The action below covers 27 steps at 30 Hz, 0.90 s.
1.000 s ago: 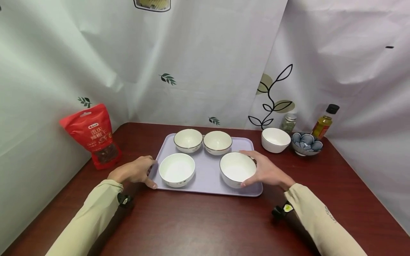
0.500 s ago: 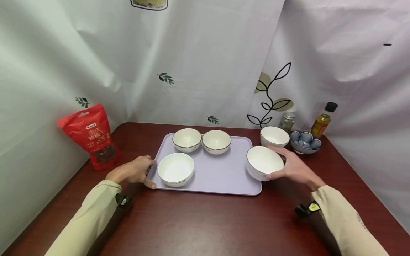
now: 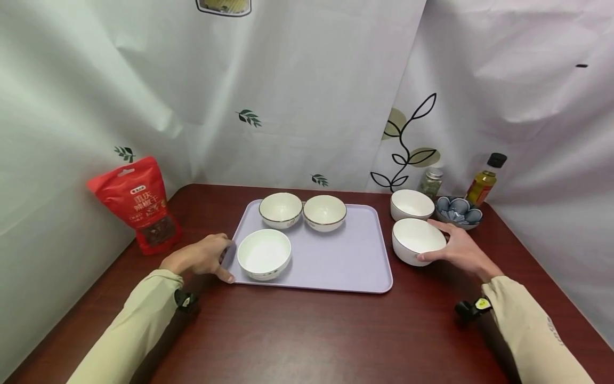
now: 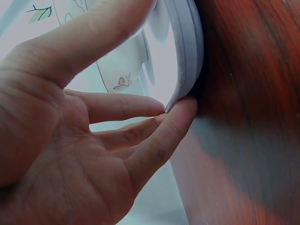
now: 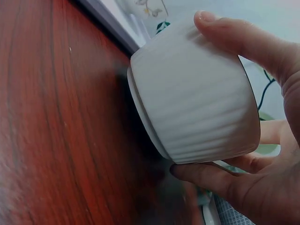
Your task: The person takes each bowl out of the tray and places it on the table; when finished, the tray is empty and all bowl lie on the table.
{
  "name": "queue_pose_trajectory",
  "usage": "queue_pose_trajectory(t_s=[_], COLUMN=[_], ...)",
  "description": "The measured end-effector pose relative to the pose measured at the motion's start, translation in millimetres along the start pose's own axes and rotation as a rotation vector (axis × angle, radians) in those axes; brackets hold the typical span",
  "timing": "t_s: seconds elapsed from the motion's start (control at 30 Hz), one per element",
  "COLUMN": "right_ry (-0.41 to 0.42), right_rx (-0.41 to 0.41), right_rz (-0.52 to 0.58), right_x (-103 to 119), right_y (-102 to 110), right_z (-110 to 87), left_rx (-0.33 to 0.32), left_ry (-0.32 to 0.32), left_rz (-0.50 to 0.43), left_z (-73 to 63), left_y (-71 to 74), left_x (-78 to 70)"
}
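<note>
My right hand [image 3: 462, 255] grips a white ribbed bowl [image 3: 411, 246], thumb on its near side and fingers on its far side. This bowl [image 5: 192, 93] is upright, with its foot close over the brown table in the right wrist view. At the lilac tray's [image 3: 331, 269] front left corner, my left hand [image 3: 203, 256] holds the rim, with fingertips [image 4: 185, 110] right at the edge in the left wrist view. On the tray stand a patterned white bowl [image 3: 264, 256] at front left and two dark-rimmed bowls, one [image 3: 280, 210] beside the other [image 3: 324, 214], at the back.
Just behind the held bowl stands another white bowl [image 3: 405, 209]. A blue patterned bowl [image 3: 453, 218] with small blue pieces, a spice jar [image 3: 431, 183] and an oil bottle [image 3: 482, 184] are at the back right. A red pouch [image 3: 139, 197] leans at the left wall.
My right hand has carried the white bowl from the tray's front right over its right edge to the table beside it. My left hand has stayed at the tray corner.
</note>
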State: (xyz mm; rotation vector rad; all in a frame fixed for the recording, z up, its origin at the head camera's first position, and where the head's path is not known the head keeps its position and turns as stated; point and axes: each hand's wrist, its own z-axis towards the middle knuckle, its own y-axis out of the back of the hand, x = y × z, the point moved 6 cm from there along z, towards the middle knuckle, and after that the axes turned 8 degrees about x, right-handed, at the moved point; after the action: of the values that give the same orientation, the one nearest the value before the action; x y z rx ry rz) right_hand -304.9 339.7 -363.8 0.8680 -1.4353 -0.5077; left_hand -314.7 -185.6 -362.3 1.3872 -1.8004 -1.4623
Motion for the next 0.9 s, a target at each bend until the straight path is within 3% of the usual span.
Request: queue_pose_trajectory(t_s=[0.23, 0.57, 0.77, 0.9], right_ry=[-0.016, -0.003, 0.083, 0.079], right_rx=[-0.012, 0.013, 0.033, -0.026], right_rz=[0.016, -0.012, -0.076, -0.181], right_x=[-5, -12, 3, 23], right_y=[4, 5, 10, 16], right_z=[2.5, 0.5, 7.2, 5.1], left_rx=[-0.005, -0.007, -0.021, -0.011], left_ry=[-0.01, -0.031, -0.022, -0.019], left_rz=[-0.012, 0.042, 0.03, 0.022], left_z=[2.1, 8.6, 3.9, 4.8], left_y=[-3.2, -2.5, 2.4, 0.9], left_x=[-0.2, -2.6, 1.1, 2.6])
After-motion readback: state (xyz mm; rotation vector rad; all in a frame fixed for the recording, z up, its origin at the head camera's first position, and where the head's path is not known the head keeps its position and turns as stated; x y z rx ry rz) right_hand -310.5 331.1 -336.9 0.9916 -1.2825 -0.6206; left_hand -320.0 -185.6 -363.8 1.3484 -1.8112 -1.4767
